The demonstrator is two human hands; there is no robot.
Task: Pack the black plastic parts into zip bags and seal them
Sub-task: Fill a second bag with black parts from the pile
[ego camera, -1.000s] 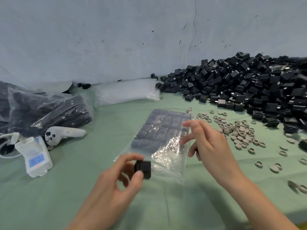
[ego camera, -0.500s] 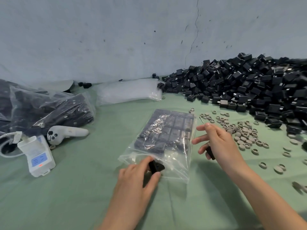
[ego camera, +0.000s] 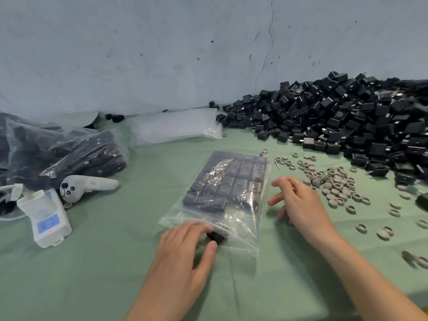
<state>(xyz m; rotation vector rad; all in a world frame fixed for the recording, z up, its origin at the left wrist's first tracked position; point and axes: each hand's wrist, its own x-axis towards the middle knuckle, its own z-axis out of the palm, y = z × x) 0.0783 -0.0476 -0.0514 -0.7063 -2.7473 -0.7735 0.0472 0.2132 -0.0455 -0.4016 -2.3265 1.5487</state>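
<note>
A clear zip bag [ego camera: 240, 218] lies flat on the green cloth, its far half filled with rows of black plastic parts [ego camera: 228, 181]. Its open mouth faces me. My left hand [ego camera: 183, 253] pinches one black part [ego camera: 216, 237] between thumb and fingers, right at the mouth and under the plastic lip. My right hand [ego camera: 301, 205] hovers just off the bag's right edge with its fingers spread and slightly bent. Its palm faces down, so whatever is under it is hidden.
A big heap of loose black parts [ego camera: 347, 126] fills the back right. Several grey rings [ego camera: 333, 186] are scattered right of the bag. Empty zip bags [ego camera: 176, 127] lie at the back, filled bags [ego camera: 69, 154] at the left, with a white controller [ego camera: 88, 185] and a white device [ego camera: 46, 218].
My left hand has carried the black part from in front of the bag into its mouth. My right hand came off the bag and moved a little to the right.
</note>
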